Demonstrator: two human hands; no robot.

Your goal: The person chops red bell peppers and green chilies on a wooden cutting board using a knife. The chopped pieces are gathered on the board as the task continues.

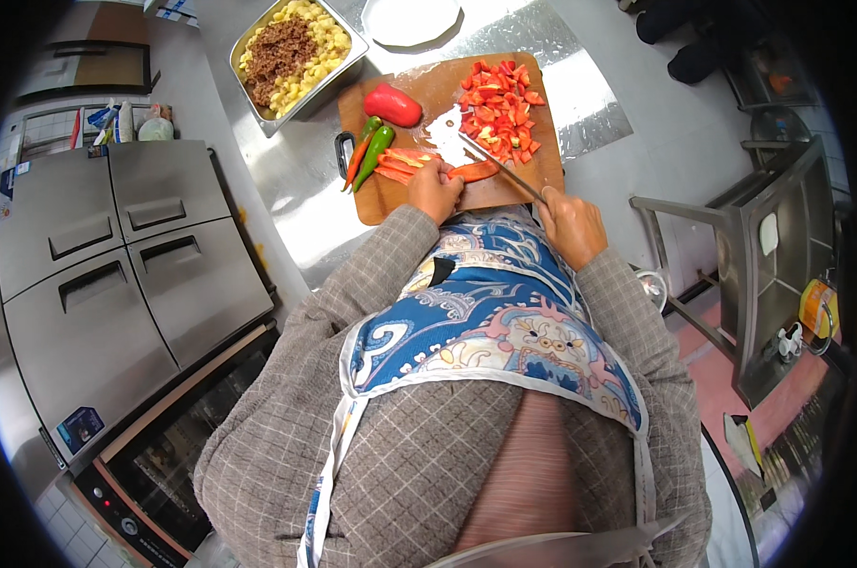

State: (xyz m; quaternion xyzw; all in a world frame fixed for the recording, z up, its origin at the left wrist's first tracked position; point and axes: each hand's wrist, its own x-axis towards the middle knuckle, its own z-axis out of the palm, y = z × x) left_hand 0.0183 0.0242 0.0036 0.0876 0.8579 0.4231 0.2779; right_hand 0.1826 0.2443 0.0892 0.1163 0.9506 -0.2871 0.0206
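Observation:
My right hand (572, 221) grips a kitchen knife (503, 167), its blade angled across a strip of red pepper (473, 171). The fingers of my left hand (435, 190) rest on the near end of that strip. Beside them lie more cut red pepper strips (400, 162) on the wooden cutting board (375, 202). A heap of chopped red pepper pieces (501, 106) covers the board's right side. Farther back sits a large piece of red pepper (393, 105). Two long chillies lie at the left, one green (373, 157) and one green and orange (357, 162).
The board lies on a stainless steel table (286, 177). A metal pan (354, 53) of yellow chunks and brown minced food stands behind it at the left, with a white plate (412, 20) alongside. A steel refrigerator (116, 248) is to my left; a metal stand (776, 241) is to my right.

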